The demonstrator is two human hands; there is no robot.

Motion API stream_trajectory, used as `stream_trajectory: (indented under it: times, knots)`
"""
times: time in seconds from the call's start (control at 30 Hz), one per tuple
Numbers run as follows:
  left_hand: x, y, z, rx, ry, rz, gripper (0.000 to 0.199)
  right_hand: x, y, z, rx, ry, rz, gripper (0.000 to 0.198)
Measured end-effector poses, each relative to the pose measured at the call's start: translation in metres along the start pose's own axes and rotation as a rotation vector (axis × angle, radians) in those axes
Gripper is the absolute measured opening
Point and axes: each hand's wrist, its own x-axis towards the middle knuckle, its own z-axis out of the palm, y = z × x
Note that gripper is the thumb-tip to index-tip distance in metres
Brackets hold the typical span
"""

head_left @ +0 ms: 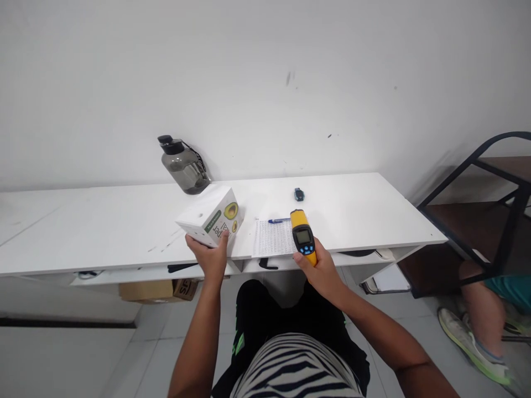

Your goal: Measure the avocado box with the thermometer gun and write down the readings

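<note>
My left hand [210, 255] grips a white carton [213, 216] with avocado pictures by its near lower side, holding it tilted at the front of the white desk. In my right hand [321, 271] is a yellow and black infrared thermometer [303, 235], its small screen and blue buttons facing me. My fingers wrap round its handle. Between the two hands lies a sheet of paper [271, 240] covered in small print or writing. A blue pen [279, 220] rests on the sheet's far edge, its right end close to the thermometer. Beyond the thermometer sits a small dark watch-like device [299, 194].
A grey water bottle [185, 166] with a black cap stands behind the carton by the wall. Under the white desktop [103, 221] runs a shelf with dark items, and a cardboard box [153, 290] is below. At right are a black metal frame [477, 166] and another person's leg [483, 315].
</note>
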Motion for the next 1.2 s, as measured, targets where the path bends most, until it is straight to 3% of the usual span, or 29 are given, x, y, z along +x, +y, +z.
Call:
stream_trajectory:
  times: [0.37, 0.5, 0.67, 0.8, 0.93, 1.1, 1.2]
  knots:
    - [0.000, -0.001, 0.000, -0.020, 0.017, 0.006, 0.103, 0.017, 0.011, -0.007, -0.099, -0.015, 0.123, 0.059]
    - [0.000, -0.001, 0.000, -0.023, 0.014, 0.001, 0.103, 0.048, 0.025, -0.031, -0.434, 0.024, 0.143, 0.060]
    - [-0.001, 0.001, 0.000, -0.025, 0.015, -0.006, 0.103, 0.101, 0.047, -0.064, -0.984, 0.013, 0.283, 0.058]
    - [-0.001, 0.004, -0.001, 0.001, 0.016, 0.007, 0.100, 0.129, 0.062, -0.075, -1.212, 0.002, 0.251, 0.050]
    - [-0.002, 0.006, -0.001, 0.017, 0.031, -0.001, 0.099, 0.137, 0.071, -0.073, -1.281, 0.014, 0.185, 0.052]
    - [-0.001, 0.006, 0.000, 0.037, 0.051, -0.007, 0.099, 0.134, 0.069, -0.062, -1.293, 0.070, 0.179, 0.050]
    - [-0.001, 0.005, 0.000, 0.047, 0.052, -0.004, 0.099, 0.131, 0.062, -0.047, -1.351, 0.147, 0.044, 0.041]
